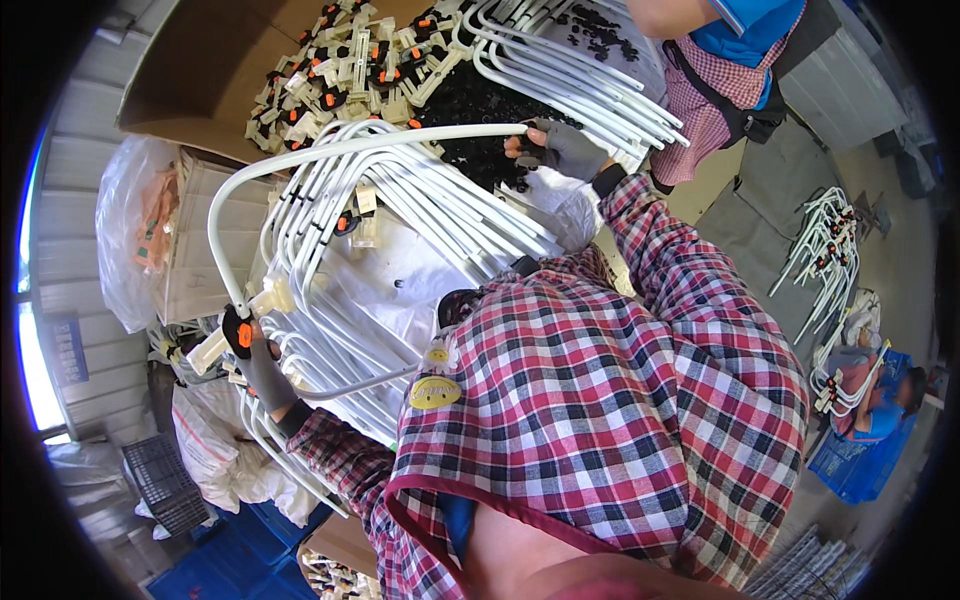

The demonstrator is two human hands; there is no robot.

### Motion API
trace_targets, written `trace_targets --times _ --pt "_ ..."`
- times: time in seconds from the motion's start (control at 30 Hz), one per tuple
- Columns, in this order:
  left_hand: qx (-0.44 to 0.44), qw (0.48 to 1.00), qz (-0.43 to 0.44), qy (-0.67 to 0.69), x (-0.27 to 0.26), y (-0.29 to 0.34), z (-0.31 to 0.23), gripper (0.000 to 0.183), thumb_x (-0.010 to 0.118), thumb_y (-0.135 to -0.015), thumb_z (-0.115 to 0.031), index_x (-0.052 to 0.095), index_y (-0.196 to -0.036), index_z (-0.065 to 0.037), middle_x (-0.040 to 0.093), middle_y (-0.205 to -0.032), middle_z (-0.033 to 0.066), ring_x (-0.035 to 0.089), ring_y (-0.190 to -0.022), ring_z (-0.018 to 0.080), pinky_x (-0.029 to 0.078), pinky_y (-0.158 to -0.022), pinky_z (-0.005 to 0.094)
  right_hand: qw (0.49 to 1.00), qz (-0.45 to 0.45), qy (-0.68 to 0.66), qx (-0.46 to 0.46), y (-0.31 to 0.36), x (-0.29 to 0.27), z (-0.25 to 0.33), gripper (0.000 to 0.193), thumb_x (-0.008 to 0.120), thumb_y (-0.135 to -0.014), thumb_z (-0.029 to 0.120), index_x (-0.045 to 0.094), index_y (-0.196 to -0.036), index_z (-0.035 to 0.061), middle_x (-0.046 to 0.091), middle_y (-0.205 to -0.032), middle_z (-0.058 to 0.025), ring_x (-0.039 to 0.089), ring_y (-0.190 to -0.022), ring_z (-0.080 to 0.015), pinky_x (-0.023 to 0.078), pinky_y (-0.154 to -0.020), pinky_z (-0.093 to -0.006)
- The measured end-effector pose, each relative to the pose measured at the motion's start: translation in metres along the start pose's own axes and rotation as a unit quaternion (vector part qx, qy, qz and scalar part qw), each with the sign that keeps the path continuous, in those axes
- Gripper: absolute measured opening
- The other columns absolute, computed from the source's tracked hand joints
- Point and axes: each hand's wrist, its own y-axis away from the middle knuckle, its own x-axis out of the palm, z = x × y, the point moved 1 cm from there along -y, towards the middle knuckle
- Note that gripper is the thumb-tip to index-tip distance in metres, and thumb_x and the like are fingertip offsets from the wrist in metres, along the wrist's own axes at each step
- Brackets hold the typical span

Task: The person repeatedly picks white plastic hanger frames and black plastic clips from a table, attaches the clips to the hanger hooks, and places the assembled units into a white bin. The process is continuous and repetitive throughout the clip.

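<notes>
A white bent tube [225, 190] arches across in front of me. At its right end, my right hand [565, 148], in a grey fingerless glove, has its fingers closed round the tip. My left hand [264, 365], gloved likewise, is closed at the tube's lower left, by a cream plastic clamp with a black and orange part [243, 332]; the fitting hides some of its fingers. Beneath the held tube lies a stack of similar white bent tubes [430, 200], with black bands on them. A loose cream fitting [365, 215] rests on the stack.
A cardboard box [190, 80] stands at the far left beside heaped cream fittings [350, 65] and small black parts [490, 150]. More white tubes [570, 80] lie near a co-worker in a blue sleeve [745, 15]. Another person [880, 410] is at the right by a blue crate [850, 470].
</notes>
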Motion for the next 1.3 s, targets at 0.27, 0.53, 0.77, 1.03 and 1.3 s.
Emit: trace_targets --times 0.27,0.53,0.77,1.03,1.3 --pt "-0.045 0.996 0.025 0.069 -0.016 -0.011 0.015 0.012 0.060 -0.099 -0.020 0.058 -0.100 -0.008 0.040 -0.072 -0.0058 0.038 -0.060 0.0063 0.029 -0.055 0.0213 0.944 0.219 0.236 0.075 0.009 -0.009 0.062 0.038 0.067 -0.095 0.028 0.062 -0.116 -0.0030 0.070 -0.108 -0.0136 0.065 -0.109 -0.0202 0.047 -0.100 -0.0300" --pt "-0.063 0.996 0.057 0.038 -0.010 -0.022 0.006 0.020 0.061 -0.100 -0.026 0.059 -0.101 -0.006 0.046 -0.071 -0.0038 0.040 -0.061 0.0062 0.031 -0.057 0.0216 0.732 0.057 0.677 -0.051 0.006 0.005 0.070 0.046 0.073 -0.082 0.051 0.071 -0.094 0.0066 0.066 -0.079 -0.0097 0.059 -0.071 -0.0197 0.044 -0.067 -0.0381" --pt "0.026 0.989 0.127 0.064 0.005 -0.018 -0.017 0.030 0.060 -0.099 -0.022 0.053 -0.123 -0.006 0.048 -0.089 -0.0028 0.042 -0.066 0.0061 0.035 -0.056 0.0217 0.896 0.237 0.361 0.101 0.013 0.041 0.088 0.034 0.073 -0.090 0.027 0.068 -0.105 -0.0030 0.074 -0.090 -0.0090 0.068 -0.089 -0.0143 0.050 -0.086 -0.0284" --pt "0.027 0.960 0.279 0.012 0.095 -0.034 -0.092 0.044 0.060 -0.094 -0.019 0.053 -0.134 -0.004 0.056 -0.100 -0.0043 0.046 -0.074 0.0036 0.039 -0.060 0.0201 0.608 -0.068 0.712 -0.345 -0.034 0.216 0.146 0.030 0.065 -0.092 0.039 0.066 -0.093 0.0087 0.064 -0.070 -0.0104 0.066 -0.069 -0.0249 0.049 -0.061 -0.0390" --pt "0.007 0.819 0.568 0.077 0.160 -0.046 -0.128 0.069 0.079 -0.082 -0.020 0.047 -0.140 -0.003 0.060 -0.099 -0.0004 0.057 -0.090 0.0097 0.047 -0.078 0.0254 0.371 0.152 0.858 -0.321 -0.050 0.265 0.149 0.033 0.073 -0.073 0.048 0.064 -0.079 0.0162 0.065 -0.069 -0.0041 0.067 -0.077 -0.0245 0.051 -0.080 -0.0366"
